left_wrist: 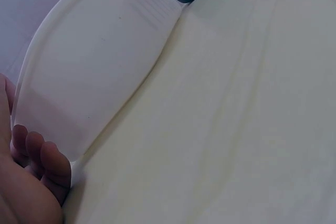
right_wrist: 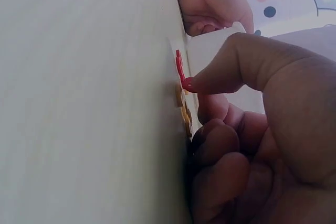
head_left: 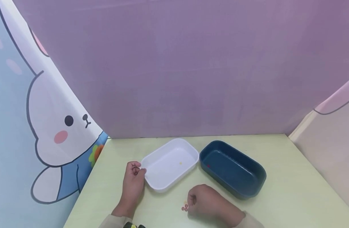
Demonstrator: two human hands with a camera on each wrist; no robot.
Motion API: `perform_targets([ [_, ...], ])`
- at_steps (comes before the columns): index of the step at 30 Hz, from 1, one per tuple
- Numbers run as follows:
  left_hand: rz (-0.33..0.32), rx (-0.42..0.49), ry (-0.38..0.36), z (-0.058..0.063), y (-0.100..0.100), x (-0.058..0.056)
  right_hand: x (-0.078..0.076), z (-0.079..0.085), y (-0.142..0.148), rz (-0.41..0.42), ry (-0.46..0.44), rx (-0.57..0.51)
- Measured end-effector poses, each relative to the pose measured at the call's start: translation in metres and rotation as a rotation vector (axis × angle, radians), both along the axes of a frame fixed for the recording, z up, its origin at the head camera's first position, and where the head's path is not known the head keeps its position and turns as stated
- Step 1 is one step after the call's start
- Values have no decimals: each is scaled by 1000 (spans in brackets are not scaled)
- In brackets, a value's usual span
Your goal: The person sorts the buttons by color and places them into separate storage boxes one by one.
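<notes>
My left hand grips the near-left end of a white tray, its fingers curled at the rim. A small yellow disc lies inside this tray. Low over the table, my right hand has its thumb and forefinger together at a small red button-like disc, which it seems to pinch. Just left of that hand lie several loose red discs and a yellow disc. In the right wrist view, yellow-orange discs lie on the table beside the curled fingers.
Right of the white tray, almost touching it, stands a dark blue tray with a small red disc inside. Both trays stand on a pale yellow-green table. A purple cloth hangs behind, and a rabbit-print cloth hangs at the left.
</notes>
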State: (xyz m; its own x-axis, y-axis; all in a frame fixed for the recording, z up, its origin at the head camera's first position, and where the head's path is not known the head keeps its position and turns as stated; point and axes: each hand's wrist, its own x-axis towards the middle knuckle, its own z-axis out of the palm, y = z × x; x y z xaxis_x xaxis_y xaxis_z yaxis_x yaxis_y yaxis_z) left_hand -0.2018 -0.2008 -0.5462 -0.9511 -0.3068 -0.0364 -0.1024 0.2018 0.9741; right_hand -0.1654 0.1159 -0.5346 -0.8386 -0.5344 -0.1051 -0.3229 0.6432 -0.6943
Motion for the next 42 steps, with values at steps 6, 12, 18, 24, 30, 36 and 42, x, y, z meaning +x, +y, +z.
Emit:
perform_targets([
  [6,2,2,14,-1,1,0,-5,-1,3,-26,-22,-49],
  [12,10,-9,13,-2,2,-1,-12,2,7,-95,-122,-139],
  [18,-1,-2,5,1,4,1,-15,11,10,-195,-297,-319],
  [24,-2,-15,14,1,2,0,-18,30,15,-246,-433,-551],
  [30,0,-2,22,-1,3,-1,-22,45,21,-268,-504,-655],
  [36,-2,3,20,1,5,-1,-28,70,27,-266,-476,-660],
  [42,-1,1,11,4,4,1,-47,101,44,-232,-439,-608],
])
